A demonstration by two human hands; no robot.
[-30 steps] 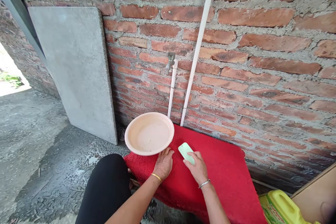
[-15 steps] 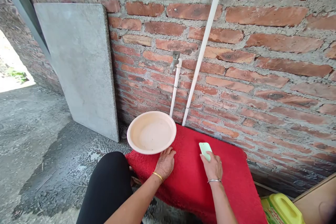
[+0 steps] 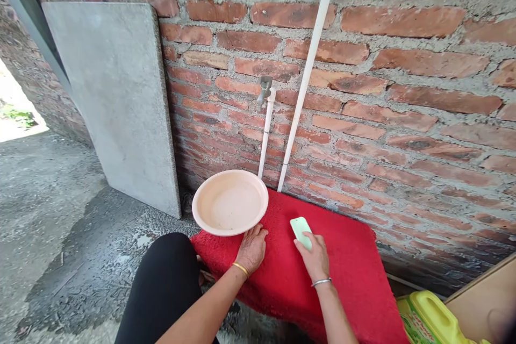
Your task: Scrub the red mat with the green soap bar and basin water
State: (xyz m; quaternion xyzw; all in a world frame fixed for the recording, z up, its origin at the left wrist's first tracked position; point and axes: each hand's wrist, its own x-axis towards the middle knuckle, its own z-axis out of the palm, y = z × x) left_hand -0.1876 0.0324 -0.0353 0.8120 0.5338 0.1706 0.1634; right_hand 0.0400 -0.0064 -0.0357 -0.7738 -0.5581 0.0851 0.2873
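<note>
Your right hand point(image 3: 314, 258) has slid the green soap bar point(image 3: 300, 228) back toward the basin point(image 3: 229, 201), fingers grasping it on the red mat point(image 3: 355, 269); your left hand point(image 3: 252, 247) stays flat, released, touching the basin's rim.

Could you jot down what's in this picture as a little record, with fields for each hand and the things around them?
setting: red mat on wet concrete ground, against a brick wall
left hand: flat on the mat, fingertips at the rim of the beige basin
right hand: pressing a pale green soap bar onto the mat
basin: looks empty, sits on the mat's left corner, below the tap
pipes: two white pipes up the wall
nearby: grey slab leaning on the wall; yellow jug at lower right
</note>
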